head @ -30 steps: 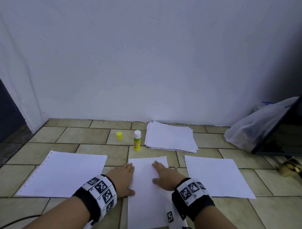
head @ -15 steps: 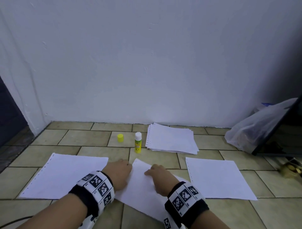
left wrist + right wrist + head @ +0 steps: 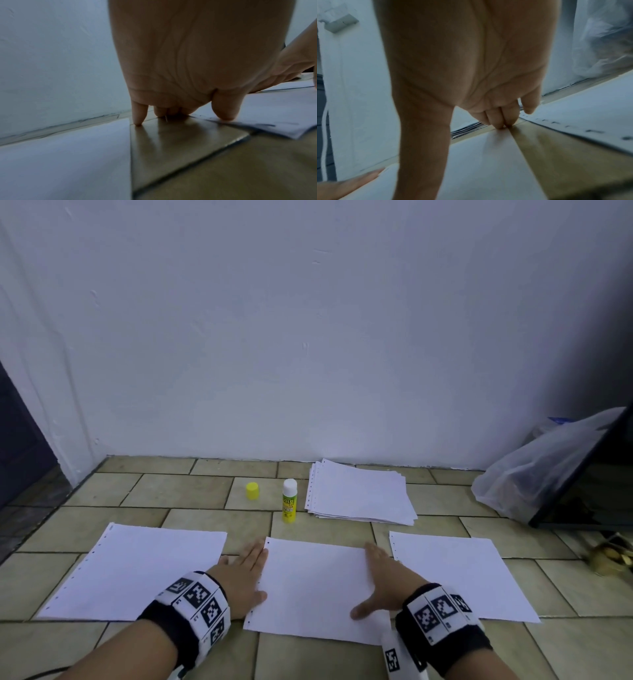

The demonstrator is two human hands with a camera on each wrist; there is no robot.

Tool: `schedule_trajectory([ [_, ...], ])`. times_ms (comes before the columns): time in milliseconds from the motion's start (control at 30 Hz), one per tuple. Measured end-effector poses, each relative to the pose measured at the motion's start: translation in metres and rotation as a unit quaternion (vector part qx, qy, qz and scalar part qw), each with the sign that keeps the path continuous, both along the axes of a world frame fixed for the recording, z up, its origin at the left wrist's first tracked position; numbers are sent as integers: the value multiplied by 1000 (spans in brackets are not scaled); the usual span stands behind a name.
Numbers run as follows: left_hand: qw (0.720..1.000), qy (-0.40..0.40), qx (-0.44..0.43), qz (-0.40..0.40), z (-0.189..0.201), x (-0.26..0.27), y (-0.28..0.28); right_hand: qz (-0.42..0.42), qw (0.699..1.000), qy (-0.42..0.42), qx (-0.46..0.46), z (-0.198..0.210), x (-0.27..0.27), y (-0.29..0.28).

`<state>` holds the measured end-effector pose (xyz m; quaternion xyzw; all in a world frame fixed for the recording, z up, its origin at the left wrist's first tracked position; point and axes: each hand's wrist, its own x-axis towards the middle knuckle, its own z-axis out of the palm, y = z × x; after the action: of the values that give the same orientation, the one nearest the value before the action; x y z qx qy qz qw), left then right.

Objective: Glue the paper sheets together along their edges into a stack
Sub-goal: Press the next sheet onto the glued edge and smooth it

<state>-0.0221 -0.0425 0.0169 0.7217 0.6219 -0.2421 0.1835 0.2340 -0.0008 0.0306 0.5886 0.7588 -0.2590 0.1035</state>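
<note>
Three white sheets lie side by side on the tiled floor: a left sheet [image 3: 133, 571], a middle sheet [image 3: 313, 587] and a right sheet [image 3: 459, 575]. My left hand [image 3: 245, 571] lies flat at the middle sheet's left edge, its thumb on the paper. At the right edge rests my right hand [image 3: 383, 580], fingers straight, thumb spread onto the paper. In the left wrist view my fingertips [image 3: 138, 121] touch the tile beside the left sheet [image 3: 65, 155]. In the right wrist view my fingertips [image 3: 501, 125] rest on the middle sheet's edge [image 3: 479, 162]. A glue stick [image 3: 289, 500] stands uncapped; its yellow cap [image 3: 252, 491] lies to the left.
A pile of several more sheets [image 3: 359, 496] lies near the white wall. A clear plastic bag [image 3: 534, 470] and a dark slanted panel [image 3: 589, 474] sit at the right. A dark doorway [image 3: 20, 440] is at the left.
The middle sheet has turned from lying lengthwise, through a skewed position, to lying sideways between the other two. My hands have spread apart to its left and right edges.
</note>
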Motion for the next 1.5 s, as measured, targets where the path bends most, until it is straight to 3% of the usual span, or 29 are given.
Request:
schedule_trajectory([
  [200, 1000, -6, 1, 20, -4, 3, 0, -14, 998, 42, 44, 3, 1, -1],
  [300, 999, -14, -1, 31, -3, 4, 1, -48, 988, 143, 44, 10, 7, 2],
  [433, 999, -18, -3, 35, -2, 4, 0, -145, 949, 267, 86, 13, 15, -2],
  [533, 999, -18, -1, 37, -3, 4, 0, -160, 949, 258, 86, 10, 19, -10],
  [700, 999, -28, 0, 45, -4, 4, 0, -86, 971, 220, 19, 4, 20, -23],
  [900, 999, -15, 4, 44, -6, 6, 0, -130, 949, 282, 56, 20, 43, -17],
  [1000, 999, -18, 4, 46, -5, 6, 0, -137, 927, 343, 66, 41, 61, -13],
  [1133, 999, -7, 0, 41, -2, 9, 1, -220, 852, 465, 93, 72, 84, 4],
  [1233, 999, -2, 6, 50, -6, 9, 0, -275, 824, 478, 132, 76, 84, 34],
  [1300, 999, 4, 18, 49, -8, 10, 0, -289, 830, 453, 149, 71, 73, 60],
  [1500, 998, 12, 27, 52, -10, 11, -1, -249, 912, 293, 142, 46, 33, 132],
])
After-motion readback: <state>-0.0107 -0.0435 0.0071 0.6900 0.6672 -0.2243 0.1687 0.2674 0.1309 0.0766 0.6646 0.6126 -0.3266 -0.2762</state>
